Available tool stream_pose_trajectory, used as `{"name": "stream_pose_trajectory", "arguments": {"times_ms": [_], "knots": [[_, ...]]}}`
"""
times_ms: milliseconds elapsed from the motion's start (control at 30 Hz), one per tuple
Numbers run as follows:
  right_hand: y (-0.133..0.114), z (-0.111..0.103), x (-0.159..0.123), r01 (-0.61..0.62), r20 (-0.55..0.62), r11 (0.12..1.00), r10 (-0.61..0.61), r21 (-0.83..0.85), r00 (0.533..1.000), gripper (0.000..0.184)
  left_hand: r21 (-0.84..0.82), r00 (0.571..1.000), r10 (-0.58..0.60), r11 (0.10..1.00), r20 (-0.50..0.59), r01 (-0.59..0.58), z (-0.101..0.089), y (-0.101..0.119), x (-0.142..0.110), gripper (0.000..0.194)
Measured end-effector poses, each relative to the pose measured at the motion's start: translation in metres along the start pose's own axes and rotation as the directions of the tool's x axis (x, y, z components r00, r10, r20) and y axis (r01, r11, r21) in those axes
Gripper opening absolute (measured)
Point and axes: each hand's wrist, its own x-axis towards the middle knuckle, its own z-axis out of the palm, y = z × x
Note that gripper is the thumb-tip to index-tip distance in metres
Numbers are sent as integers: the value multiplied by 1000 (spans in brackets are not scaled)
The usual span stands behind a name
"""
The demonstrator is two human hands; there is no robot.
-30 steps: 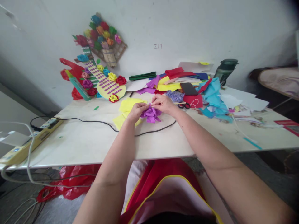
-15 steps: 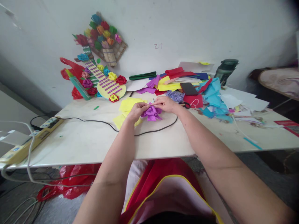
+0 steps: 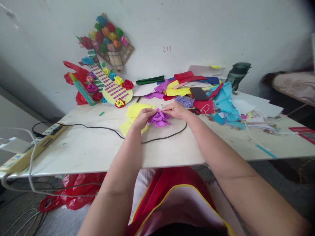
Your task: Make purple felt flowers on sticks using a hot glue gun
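Note:
A purple crepe-paper flower [image 3: 159, 119] is held just above the table between my two hands. My left hand [image 3: 143, 117] pinches its left edge with thumb and fingers. From the right, my right hand [image 3: 174, 110] grips the upper edge of its petals, fingers pressed together. Yellow crepe paper [image 3: 134, 111] lies flat under and beside my left hand. Close behind my right hand is a tuft of shredded lilac paper [image 3: 184, 101], and the dark scissor handles [image 3: 197, 110] show to its right.
A black cable [image 3: 162, 139] loops across the table in front of the flower. Behind are stacked coloured papers [image 3: 179, 88], a phone [image 3: 199, 93] and a green bottle [image 3: 238, 75]. A flower-trimmed cardboard guitar [image 3: 116, 91] leans at left; a power strip [image 3: 46, 141] sits at the left edge.
My right hand's fingers have shifted slightly along the flower's upper edge, and the petals have moved a little. My left hand keeps its pinch almost in place.

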Motion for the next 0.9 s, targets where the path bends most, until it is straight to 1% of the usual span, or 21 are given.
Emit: {"name": "stream_pose_trajectory", "arguments": {"times_ms": [200, 333, 500, 733, 900], "knots": [[-4, 0, -1, 32, -24, 998, -34, -58, 999, 22, -4, 999, -7, 1000, -35, 7, 3, 3, -2, 36], [-3, 1, 0, 66, -30, 992, -70, -110, 997, 22, 15, 998, 12, 1000, -58, -11, 3, 2, -1, 36], [-2, 4, 0, 69, -37, 989, -74, -128, 997, 23, 24, 997, 39, 999, -70, -37, 0, 0, 0, 33], [-2, 6, 0, 14, -13, 999, -14, -39, 1000, 24, 18, 996, 47, 999, -73, -46, -5, -3, 3, 32], [0, 7, 0, -4, 41, 996, 1, 91, 999, 28, -9, 996, 0, 1000, -90, -1, -3, -1, 1, 30]]}}
